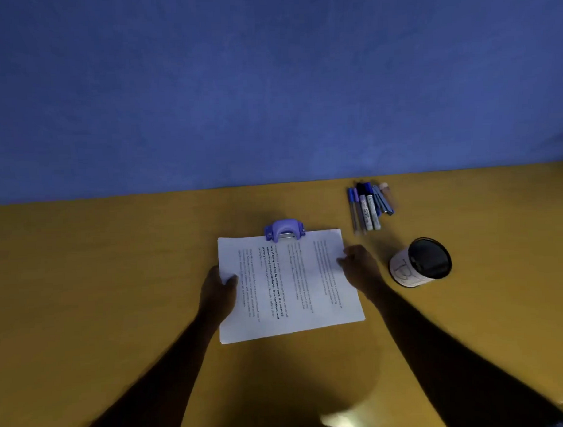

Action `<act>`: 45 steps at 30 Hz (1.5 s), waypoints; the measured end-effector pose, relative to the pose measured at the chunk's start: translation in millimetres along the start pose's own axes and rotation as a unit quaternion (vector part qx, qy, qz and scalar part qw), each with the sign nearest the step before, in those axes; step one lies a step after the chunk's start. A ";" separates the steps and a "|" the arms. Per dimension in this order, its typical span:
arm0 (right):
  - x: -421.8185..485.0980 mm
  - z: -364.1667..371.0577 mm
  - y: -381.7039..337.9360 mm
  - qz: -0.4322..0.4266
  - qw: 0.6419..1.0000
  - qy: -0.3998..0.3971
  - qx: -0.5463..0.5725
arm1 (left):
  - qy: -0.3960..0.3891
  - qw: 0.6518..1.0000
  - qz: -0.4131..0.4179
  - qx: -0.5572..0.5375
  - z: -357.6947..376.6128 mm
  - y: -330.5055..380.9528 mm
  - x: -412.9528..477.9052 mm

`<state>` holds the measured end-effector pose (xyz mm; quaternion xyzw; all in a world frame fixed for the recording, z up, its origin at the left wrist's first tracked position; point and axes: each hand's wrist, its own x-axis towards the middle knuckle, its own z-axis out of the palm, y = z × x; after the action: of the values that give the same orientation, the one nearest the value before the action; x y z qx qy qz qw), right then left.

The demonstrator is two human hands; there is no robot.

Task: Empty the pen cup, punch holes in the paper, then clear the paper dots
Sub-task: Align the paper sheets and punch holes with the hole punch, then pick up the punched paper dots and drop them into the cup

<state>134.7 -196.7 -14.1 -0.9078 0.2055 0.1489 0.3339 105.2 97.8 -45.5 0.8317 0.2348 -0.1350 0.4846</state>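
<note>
Covering the near part of the purple hole punch [284, 229], the far edge of the paper [289, 286] sits pushed into its slot, so only the punch's domed top and a strip of metal show. The sheet lies flat on the yellow table [100, 267], its long axis running roughly left to right, with the printed lines running toward and away from the person. Most of the text is too blurred to read; a bold passage near the middle seems to include "slower pace" and "local traditions". The left hand [219, 290] pinches the sheet's left edge, thumb on top, and the right hand [358, 265] grips the right edge, fingers closed on the paper. To the right, the pen cup [420, 262] lies tipped on its side, dark mouth facing up and right, with a drawn mark on its pale wall that I cannot make out. Beyond it, the pens [369, 207] lie bunched together, roughly parallel, pointing away from the person; their labels are illegible.
</note>
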 end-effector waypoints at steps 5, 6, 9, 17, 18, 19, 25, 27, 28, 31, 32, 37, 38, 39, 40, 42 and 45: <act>-31.5 7.0 17.0 0.050 0.997 -0.038 0.049 | -0.011 1.000 -0.019 -0.016 -2.5 -2.0 -9.3; -36.0 7.6 18.4 0.062 0.995 -0.039 0.062 | -0.014 1.000 -0.020 -0.019 -3.0 -4.6 -11.8; -45.8 10.2 24.2 0.068 0.994 -0.029 0.076 | -0.019 0.999 -0.016 -0.029 -2.9 -13.1 -22.3; -75.5 7.7 44.2 0.015 0.999 0.011 0.046 | -0.044 0.995 0.005 -0.090 -6.8 -36.9 -64.4; -83.6 5.1 45.6 0.012 1.000 0.003 0.022 | -0.034 0.995 0.004 -0.096 -5.8 -40.6 -68.6; -94.9 2.0 44.6 0.025 0.999 -0.037 0.027 | -0.023 0.994 0.003 -0.103 -5.0 -43.2 -72.7; -170.0 30.0 49.2 0.190 0.891 -0.369 0.183 | 0.000 0.988 0.000 -0.153 5.6 -51.2 -88.3; -176.4 46.5 55.0 0.214 0.854 -0.329 0.342 | 0.009 0.984 0.015 -0.180 11.4 -46.4 -93.6; -178.1 53.3 54.5 0.214 0.824 -0.297 0.432 | 0.007 0.981 0.019 -0.194 14.1 -43.2 -97.6; -178.5 66.6 47.0 0.181 0.731 -0.208 0.625 | -0.015 0.972 0.002 -0.233 20.3 -34.5 -111.5; -176.6 68.6 44.9 0.166 0.724 -0.184 0.644 | -0.022 0.970 -0.003 -0.242 22.6 -32.9 -114.9; -158.2 67.4 51.4 0.130 0.793 -0.058 0.592 | -0.091 0.957 -0.020 -0.275 22.2 -31.7 -126.3; -156.7 63.6 53.2 0.117 0.801 -0.043 0.585 | -0.100 0.955 -0.026 -0.277 18.2 -33.4 -124.1; -155.8 58.7 55.4 0.106 0.808 -0.038 0.578 | -0.104 0.954 -0.034 -0.280 13.5 -34.6 -119.8; -154.1 53.0 57.7 0.092 0.815 -0.040 0.571 | -0.108 0.953 -0.041 -0.282 7.8 -36.2 -112.7; -151.6 40.3 61.2 0.058 0.827 -0.063 0.555 | -0.125 0.954 -0.055 -0.266 -5.8 -33.2 -97.8; -144.3 28.7 69.6 0.028 0.836 -0.097 0.539 | -0.162 0.966 -0.052 -0.193 -24.1 -17.9 -78.7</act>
<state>-27.7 -186.3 -14.2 -0.5590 0.2447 0.1114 0.7844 28.6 105.8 -11.3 0.6759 0.2178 -0.2454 0.6600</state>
